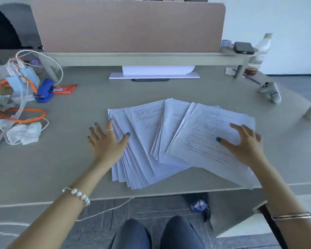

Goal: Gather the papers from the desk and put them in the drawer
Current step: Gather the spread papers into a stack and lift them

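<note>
A fanned-out spread of white printed papers [169,133] lies on the grey desk [70,159] in front of me. My left hand [107,141] rests flat at the left edge of the spread, fingers apart, thumb on the sheets. My right hand [246,141] lies flat on the rightmost sheaf, fingers spread, pressing down. Neither hand grips any sheet. A cabinet [241,209] stands under the desk at the lower right; whether its drawer is open cannot be told.
At the left sit tangled cables [23,112], crumpled tissue [25,133], a blue stapler [44,90] and a red packet [64,89]. A white monitor base [153,75] stands at the back, a grey controller [270,92] and bottle [259,53] at right.
</note>
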{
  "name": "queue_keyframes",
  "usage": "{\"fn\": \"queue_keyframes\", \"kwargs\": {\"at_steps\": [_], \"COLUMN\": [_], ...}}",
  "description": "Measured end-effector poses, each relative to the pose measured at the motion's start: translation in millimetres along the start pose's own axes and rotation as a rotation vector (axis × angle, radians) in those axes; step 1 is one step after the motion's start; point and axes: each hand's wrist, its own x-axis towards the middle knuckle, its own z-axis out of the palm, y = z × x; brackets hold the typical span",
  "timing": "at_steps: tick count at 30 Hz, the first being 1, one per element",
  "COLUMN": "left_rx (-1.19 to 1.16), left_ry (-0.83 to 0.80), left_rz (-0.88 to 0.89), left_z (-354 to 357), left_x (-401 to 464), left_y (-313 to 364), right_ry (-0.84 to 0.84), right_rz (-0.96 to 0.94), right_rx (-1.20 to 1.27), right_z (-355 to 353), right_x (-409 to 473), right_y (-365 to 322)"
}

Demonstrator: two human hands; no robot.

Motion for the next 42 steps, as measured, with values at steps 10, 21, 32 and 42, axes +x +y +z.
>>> {"fn": "queue_keyframes", "kwargs": {"at_steps": [10,21,32,42], "left_rx": [-0.382,-0.709,-0.833,-1.062], "left_ry": [-0.211,-0.277,-0.117,0.025], "left_rz": [-0.057,0.054,0.225,0.605], "left_z": [-0.7,10.2,1.6,-43.8], "left_x": [0.7,23.4,30.0,8.3], "left_y": [13.4,44.2,54.9,107.4], "right_ry": [-0.134,-0.311,-0.362,-0.339], "right_rz": [0.121,-0.140,-0.219,-0.123], "right_rx": [-0.042,0.176,0.527,1.126], "right_z": [-0.9,43.2,52.1,-9.5], "right_x": [14.9,44.2,52.0,40.9], "right_y": [-8.4,-75.0,-87.3,-98.5]}}
